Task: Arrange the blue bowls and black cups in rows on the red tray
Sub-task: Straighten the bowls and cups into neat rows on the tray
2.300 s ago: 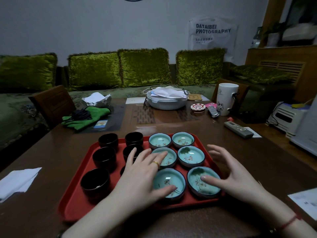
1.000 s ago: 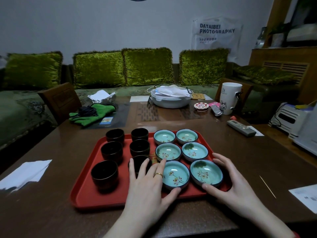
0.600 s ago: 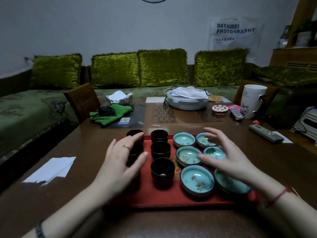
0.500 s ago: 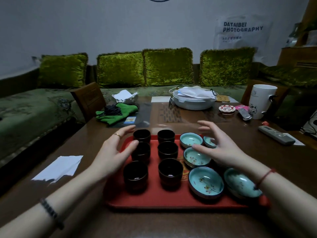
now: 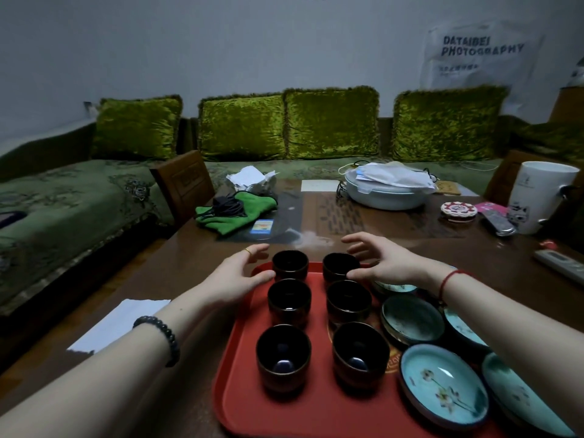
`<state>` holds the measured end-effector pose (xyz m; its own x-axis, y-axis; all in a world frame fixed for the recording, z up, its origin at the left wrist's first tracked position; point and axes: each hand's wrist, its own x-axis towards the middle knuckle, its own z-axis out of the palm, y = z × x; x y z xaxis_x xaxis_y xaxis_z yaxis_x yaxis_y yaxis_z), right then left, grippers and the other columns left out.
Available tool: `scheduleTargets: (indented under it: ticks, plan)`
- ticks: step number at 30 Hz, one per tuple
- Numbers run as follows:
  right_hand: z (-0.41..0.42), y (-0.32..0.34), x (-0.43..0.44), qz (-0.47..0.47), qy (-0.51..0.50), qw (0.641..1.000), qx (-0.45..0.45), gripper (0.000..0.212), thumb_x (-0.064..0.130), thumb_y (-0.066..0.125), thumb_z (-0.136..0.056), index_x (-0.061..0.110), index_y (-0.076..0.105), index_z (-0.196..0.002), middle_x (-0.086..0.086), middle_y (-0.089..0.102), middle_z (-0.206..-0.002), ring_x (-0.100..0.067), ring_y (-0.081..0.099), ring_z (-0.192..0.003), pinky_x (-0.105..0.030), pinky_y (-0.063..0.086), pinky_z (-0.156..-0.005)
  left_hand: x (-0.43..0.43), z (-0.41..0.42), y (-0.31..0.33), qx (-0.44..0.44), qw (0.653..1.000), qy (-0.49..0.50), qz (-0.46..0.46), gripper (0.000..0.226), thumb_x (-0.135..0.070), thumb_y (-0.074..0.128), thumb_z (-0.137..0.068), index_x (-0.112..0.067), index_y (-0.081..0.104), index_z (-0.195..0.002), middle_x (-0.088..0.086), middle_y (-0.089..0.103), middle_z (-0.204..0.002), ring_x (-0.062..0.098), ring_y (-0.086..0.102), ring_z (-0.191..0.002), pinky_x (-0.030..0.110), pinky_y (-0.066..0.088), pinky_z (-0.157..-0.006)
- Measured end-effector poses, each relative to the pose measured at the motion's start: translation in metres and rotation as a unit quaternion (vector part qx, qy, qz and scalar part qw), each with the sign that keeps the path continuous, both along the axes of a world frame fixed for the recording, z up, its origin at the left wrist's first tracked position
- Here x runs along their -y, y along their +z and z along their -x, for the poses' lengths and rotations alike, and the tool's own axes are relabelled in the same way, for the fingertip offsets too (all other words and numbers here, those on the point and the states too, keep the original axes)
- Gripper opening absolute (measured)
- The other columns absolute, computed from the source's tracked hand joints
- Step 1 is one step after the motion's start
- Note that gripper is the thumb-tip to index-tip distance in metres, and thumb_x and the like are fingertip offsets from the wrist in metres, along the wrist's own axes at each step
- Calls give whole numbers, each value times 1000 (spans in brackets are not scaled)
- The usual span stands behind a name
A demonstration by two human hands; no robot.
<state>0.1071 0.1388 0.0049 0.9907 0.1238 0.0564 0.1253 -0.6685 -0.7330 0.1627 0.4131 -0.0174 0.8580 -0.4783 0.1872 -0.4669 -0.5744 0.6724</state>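
Note:
A red tray point(image 5: 303, 409) lies on the brown table in front of me. Several black cups stand on its left half in two columns, such as the far left cup point(image 5: 290, 264), the far right cup point(image 5: 339, 267) and a near cup point(image 5: 283, 355). Blue bowls with flower prints fill the right half, the nearest one point(image 5: 444, 387) fully in sight, others partly under my right forearm. My left hand point(image 5: 235, 278) cups the left side of the far left cup, fingers apart. My right hand point(image 5: 384, 260) curves around the far right cup, fingers apart.
Beyond the tray lie a green cloth with black cable point(image 5: 234, 211), a pale lidded dish point(image 5: 387, 191), a white mug point(image 5: 542, 196), remotes point(image 5: 559, 262) and a round coaster point(image 5: 459, 210). White paper point(image 5: 118, 324) lies left. A wooden chair back point(image 5: 183, 184) and green sofa stand behind.
Both hands left the near blue bowls and moved to the far end of the tray, flanking the two far black cups. My view shifted left and closer.

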Motion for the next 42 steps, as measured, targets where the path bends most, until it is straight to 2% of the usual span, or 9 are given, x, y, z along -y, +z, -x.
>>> scheduleTargets:
  ticks: [4,8,11,15,23,31,37,40,42]
  plan:
    - [-6,-1,4,-6,29,1000,-11,58,12,76,-69,35,45,-113,-4,56,-116,-15,55,-109,-24,43,-92,0,-9,-3,-27,999,-38,-9,60,-23,64,-82,-20,36,-135,1,49,-136,8,44,-125,20,30,-106]
    - [-10,-4,2,-1,33,999,1,57,16,77,-68,36,47,-113,-5,56,-119,-15,54,-112,-25,44,-93,7,-13,-4,-23,997,-74,-22,58,-20,63,-83,-17,37,-135,-1,48,-137,1,42,-120,6,28,-97]
    - [-12,-6,0,0,31,999,13,58,18,78,-68,36,47,-113,-6,55,-121,-16,54,-113,-29,45,-97,11,-17,-7,-20,997,-73,-20,59,-23,64,-82,-18,37,-135,0,47,-138,8,42,-126,25,29,-110]
    - [-15,-6,-4,-1,38,999,9,59,17,78,-67,35,47,-114,-4,54,-117,-18,54,-111,-27,45,-95,13,-21,-9,-20,997,-73,-21,56,-27,65,-81,-22,40,-131,-1,49,-136,13,43,-128,39,30,-112]
    - [-18,-2,-8,6,49,999,-8,64,17,78,-67,26,47,-123,-6,53,-120,-18,53,-113,-25,44,-94,12,-24,-12,-18,996,-82,-20,52,-24,65,-82,-25,41,-128,-2,52,-133,12,45,-126,39,32,-111]
    - [-18,-1,-10,3,50,998,-27,66,15,78,-67,27,46,-123,-4,53,-118,-17,51,-113,-26,43,-95,12,-21,-10,-23,995,-92,-23,54,-22,63,-83,-23,40,-131,-2,50,-135,11,44,-127,38,31,-112]
    - [-2,6,-4,-69,9,997,16,56,12,74,-71,20,48,-120,-9,56,-116,-23,55,-112,-31,45,-98,4,-7,-4,-23,998,-47,29,56,-20,60,-84,-22,36,-135,4,51,-133,10,47,-123,27,33,-108]
    - [20,7,1,-89,5,995,54,52,19,73,-71,23,50,-118,-4,59,-113,-13,58,-107,-20,49,-91,-2,8,-2,-3,997,-46,56,53,-24,60,-84,-23,39,-132,0,52,-130,7,47,-122,27,34,-108]
    - [37,6,0,-102,9,992,72,52,27,72,-66,25,52,-114,0,61,-110,-8,59,-104,-16,50,-87,-7,21,-2,12,996,-56,67,50,-26,60,-83,-26,41,-130,-7,53,-126,-5,48,-116,12,33,-102]
